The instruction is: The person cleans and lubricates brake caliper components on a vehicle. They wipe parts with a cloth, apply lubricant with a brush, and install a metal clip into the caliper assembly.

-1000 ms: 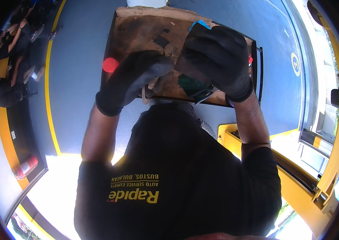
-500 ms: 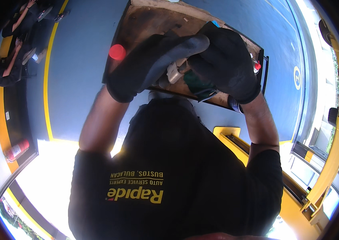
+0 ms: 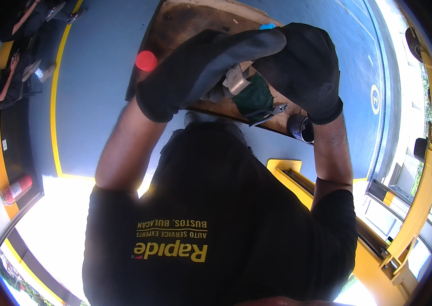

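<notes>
Since a moment ago, both gloved hands have drawn closer together above the worn brown surface (image 3: 185, 25). Left hand (image 3: 200, 66) and right hand (image 3: 302, 66) meet, both clamped on a small metal part (image 3: 236, 79) wedged between them, over a dark green cloth (image 3: 254, 99). Pliers (image 3: 269, 115) lie below, near the surface's near edge, beside a dark cylinder (image 3: 300, 128).

Single head-worn fisheye view, facing steeply down, close above torso

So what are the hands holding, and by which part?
Both gloved hands, left hand and right hand, grip a small metal part between their fingertips; which end cannot be told.
</notes>
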### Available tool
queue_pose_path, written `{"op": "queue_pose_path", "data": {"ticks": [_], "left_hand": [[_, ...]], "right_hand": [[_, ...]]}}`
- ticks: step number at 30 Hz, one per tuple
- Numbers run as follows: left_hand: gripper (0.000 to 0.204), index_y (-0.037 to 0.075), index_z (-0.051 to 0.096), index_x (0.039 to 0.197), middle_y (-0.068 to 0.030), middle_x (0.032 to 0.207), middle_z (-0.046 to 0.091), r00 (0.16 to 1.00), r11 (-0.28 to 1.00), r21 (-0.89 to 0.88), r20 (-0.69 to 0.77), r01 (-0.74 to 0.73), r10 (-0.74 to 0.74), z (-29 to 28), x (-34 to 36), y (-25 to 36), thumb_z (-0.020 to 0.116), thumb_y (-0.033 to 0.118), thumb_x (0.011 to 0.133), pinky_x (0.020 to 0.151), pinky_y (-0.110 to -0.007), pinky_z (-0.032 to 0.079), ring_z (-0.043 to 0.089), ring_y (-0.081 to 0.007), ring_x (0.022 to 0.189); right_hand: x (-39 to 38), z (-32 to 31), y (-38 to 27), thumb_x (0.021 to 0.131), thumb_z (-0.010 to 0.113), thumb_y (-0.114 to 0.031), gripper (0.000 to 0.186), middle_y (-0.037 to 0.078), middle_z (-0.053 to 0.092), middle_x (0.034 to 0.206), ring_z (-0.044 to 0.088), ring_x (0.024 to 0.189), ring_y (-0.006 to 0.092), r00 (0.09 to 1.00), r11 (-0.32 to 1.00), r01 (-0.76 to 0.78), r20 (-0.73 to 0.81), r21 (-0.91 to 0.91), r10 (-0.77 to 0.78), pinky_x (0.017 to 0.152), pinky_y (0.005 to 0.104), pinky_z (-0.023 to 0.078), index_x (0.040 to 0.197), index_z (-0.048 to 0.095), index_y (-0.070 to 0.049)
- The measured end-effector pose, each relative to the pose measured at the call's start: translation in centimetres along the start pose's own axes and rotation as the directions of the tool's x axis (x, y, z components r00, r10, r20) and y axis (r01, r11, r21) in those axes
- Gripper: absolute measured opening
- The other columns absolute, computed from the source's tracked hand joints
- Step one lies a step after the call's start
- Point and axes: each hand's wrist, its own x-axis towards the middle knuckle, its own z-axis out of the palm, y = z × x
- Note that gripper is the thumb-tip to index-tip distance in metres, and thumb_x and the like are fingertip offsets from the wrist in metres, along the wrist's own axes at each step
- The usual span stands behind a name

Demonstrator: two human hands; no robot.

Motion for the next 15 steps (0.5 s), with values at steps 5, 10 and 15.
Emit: {"op": "queue_pose_path", "data": {"ticks": [5,10,15], "left_hand": [[0.055,0.004,0.045,0.152,-0.0104,0.15,0.054,0.991,0.875,-0.467,0.014,0.125,-0.134,0.2,-0.6,-0.8,0.063,0.013,0.101,0.107,-0.027,0.05,0.055,-0.0193,0.135],[0.05,0.004,0.046,0.151,-0.0103,0.149,0.054,0.962,0.926,-0.282,-0.027,0.252,-0.27,0.5,0.1,1.1,0.058,0.018,0.105,0.106,-0.027,0.05,0.056,-0.0185,0.133],[0.046,0.005,0.05,0.148,-0.0091,0.141,0.058,0.963,0.954,-0.174,-0.078,0.243,-0.259,1.0,0.3,1.2,0.056,0.021,0.105,0.097,-0.025,0.052,0.059,-0.0169,0.124]], "right_hand": [[0.2,-0.5,-0.1,0.068,0.082,-0.02,0.023,0.002,0.067,0.099,0.064,0.096,0.0219,0.999,1.0,-0.029,0.016,0.003,0.029,0.082,0.0382,0.052,0.089,0.074,-0.018],[0.1,-0.6,-0.5,0.067,0.083,-0.02,0.022,0.002,0.067,0.1,0.064,0.094,0.0228,0.998,0.999,-0.036,0.043,-0.027,0.037,0.079,0.0388,0.054,0.087,0.074,-0.018],[0.1,-0.2,-0.9,0.066,0.085,-0.02,0.023,0.002,0.067,0.099,0.063,0.094,0.0237,0.997,0.997,-0.072,0.009,0.006,0.072,0.078,0.0386,0.054,0.087,0.075,-0.019]]}}
